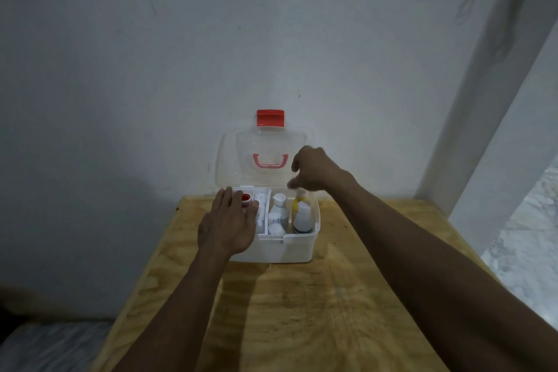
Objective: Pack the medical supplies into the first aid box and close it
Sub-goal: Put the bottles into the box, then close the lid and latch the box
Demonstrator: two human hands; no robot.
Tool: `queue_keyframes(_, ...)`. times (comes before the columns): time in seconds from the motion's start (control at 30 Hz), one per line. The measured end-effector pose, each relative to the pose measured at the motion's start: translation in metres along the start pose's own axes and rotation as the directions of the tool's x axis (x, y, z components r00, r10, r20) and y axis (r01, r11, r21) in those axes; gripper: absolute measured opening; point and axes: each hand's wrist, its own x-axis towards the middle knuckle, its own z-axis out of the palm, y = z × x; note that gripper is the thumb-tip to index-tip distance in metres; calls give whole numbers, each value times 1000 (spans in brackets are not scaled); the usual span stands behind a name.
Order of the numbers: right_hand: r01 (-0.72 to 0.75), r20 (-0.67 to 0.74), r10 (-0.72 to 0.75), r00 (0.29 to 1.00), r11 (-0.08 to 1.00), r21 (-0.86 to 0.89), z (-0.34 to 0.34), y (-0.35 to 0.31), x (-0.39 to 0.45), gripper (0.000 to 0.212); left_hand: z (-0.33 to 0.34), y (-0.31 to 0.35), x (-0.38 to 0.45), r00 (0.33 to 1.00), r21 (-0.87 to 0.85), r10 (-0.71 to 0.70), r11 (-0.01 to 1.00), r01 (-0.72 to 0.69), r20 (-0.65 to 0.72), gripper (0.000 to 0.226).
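A white first aid box (290, 248) stands at the far end of a wooden table, its clear lid (265, 136) tipped up against the wall with a red latch (270, 118) on top and a pink handle (269, 160). Inside stand several white bottles (278, 211), a yellow-labelled bottle (299, 201) and a small red-capped container (246, 199). My left hand (228, 223) lies flat over the box's left side, fingers spread, holding nothing. Just above the yellow-labelled bottle hovers my right hand (314, 169), fingers loosely curled and empty, beside the lid's right edge.
The plywood table (302, 311) runs from the box toward me. A pale wall stands right behind the box. A white post (483, 100) rises at the right, with a bright floor beyond it. Dark floor lies left of the table.
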Motion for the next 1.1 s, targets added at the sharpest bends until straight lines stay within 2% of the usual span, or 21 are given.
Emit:
queue_keyframes(0.1,12,-156,-1,988,998,64,-23,-6,12,36,0,0,0,1000,4,0,1000,0,-5,60)
queue_keyframes(0.23,36,-310,-25,950,999,28,-38,-14,27,44,0,0,-1,1000,14,8,1000,-8,-17,59)
queue_keyframes(0.33,14,-298,-9,955,1000,15,-35,-18,39,52,0,0,-2,999,22,13,1000,-13,-30,58)
queue_keyframes(0.43,-11,-286,24,958,999,49,-30,-19,52,50,-1,2,-3,999,27,13,1000,-12,-35,56)
queue_keyframes(0.53,-30,-258,65,964,990,138,-27,-21,61,42,-2,3,-3,1000,27,17,1000,-17,-26,57)
queue_keyframes(0.73,-21,-269,95,958,964,266,-26,-22,70,46,-1,2,-2,1000,8,-5,1000,5,-23,63)
queue_keyframes(0.87,-6,-288,118,950,932,363,-29,-22,67,41,0,3,-2,992,-90,-27,996,16,-120,57)
queue_keyframes(1.1,169,-332,-61,941,936,309,-46,-27,14,23,4,-2,1,977,-354,-93,935,20,-190,66)
